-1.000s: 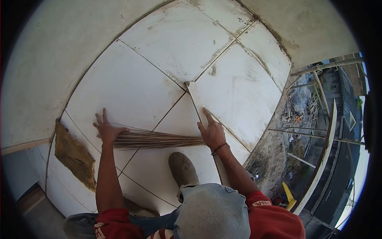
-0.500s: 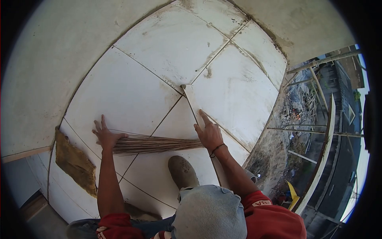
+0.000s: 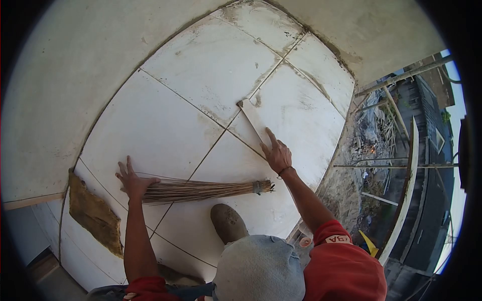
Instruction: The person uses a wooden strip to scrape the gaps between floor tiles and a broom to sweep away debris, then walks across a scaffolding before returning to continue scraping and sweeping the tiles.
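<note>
My left hand (image 3: 133,181) is spread on the white floor tiles (image 3: 145,120), its thumb at the loose bristle ends of a stick broom (image 3: 211,190). The broom lies sideways across the tiles, its bound end with a grey band to the right. My right hand (image 3: 278,154) grips a long, narrow, pale straight strip (image 3: 253,118), thumb at its left edge and index finger stretched along it. The strip's far end rests slanted across a tile joint. My forearm hides its near part.
A brown, ragged-edged piece of material (image 3: 93,208) lies at the left. My boot (image 3: 228,220) stands on the tiles below the broom. Plain walls (image 3: 65,100) border the floor. At the right the floor ends at a drop, with scaffold poles (image 3: 396,165) and rubble below.
My right hand has moved right and away from the broom, and the strip has shifted right with it. The broom's bound end now shows. My left hand stays in place.
</note>
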### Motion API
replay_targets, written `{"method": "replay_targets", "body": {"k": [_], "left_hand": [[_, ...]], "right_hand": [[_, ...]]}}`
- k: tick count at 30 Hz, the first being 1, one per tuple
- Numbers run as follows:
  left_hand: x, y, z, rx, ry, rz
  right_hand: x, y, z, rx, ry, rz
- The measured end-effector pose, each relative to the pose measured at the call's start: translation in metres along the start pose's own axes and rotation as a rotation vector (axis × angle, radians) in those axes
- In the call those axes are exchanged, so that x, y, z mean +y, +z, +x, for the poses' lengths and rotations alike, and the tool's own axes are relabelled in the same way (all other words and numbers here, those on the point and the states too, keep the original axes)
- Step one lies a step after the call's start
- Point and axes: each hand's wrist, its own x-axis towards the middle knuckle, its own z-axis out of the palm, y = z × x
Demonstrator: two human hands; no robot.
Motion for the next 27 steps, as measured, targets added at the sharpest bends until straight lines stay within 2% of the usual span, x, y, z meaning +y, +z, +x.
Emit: {"method": "replay_targets", "body": {"k": [3,5,9,11,12,15,17,19,21,23,27], "left_hand": [[-0.005,0.006,0.004,0.023,0.025,-0.011],[-0.004,0.003,0.005,0.022,0.039,0.006],[0.006,-0.007,0.001,-0.011,-0.010,0.057],[0.009,-0.004,0.000,-0.026,-0.005,0.060],[0.009,-0.005,0.000,-0.027,-0.005,0.067],[-0.001,0.002,0.002,0.002,0.021,0.067],[-0.010,0.006,0.004,0.031,0.061,0.056],[-0.010,0.005,0.003,0.035,0.056,0.055],[-0.010,0.003,0.001,0.035,0.059,0.058],[-0.010,0.004,0.000,0.029,0.082,0.048],[-0.010,0.004,-0.003,0.048,0.089,0.046]], "right_hand": [[0.006,0.005,-0.045,-0.051,0.009,-0.013],[0.019,-0.001,-0.047,-0.022,0.077,-0.047],[0.072,-0.008,0.004,0.143,0.202,-0.093],[0.068,-0.017,0.021,0.125,0.212,-0.085],[0.069,-0.011,0.019,0.162,0.097,-0.049],[0.031,-0.022,-0.016,-0.076,0.050,0.007],[0.031,-0.022,-0.024,-0.089,0.031,0.002],[0.047,-0.020,-0.019,-0.005,0.105,-0.061],[0.063,-0.017,-0.011,0.105,0.065,-0.079],[0.073,-0.014,-0.015,0.190,-0.065,-0.104],[0.073,-0.015,-0.047,0.104,-0.100,-0.124]]}}
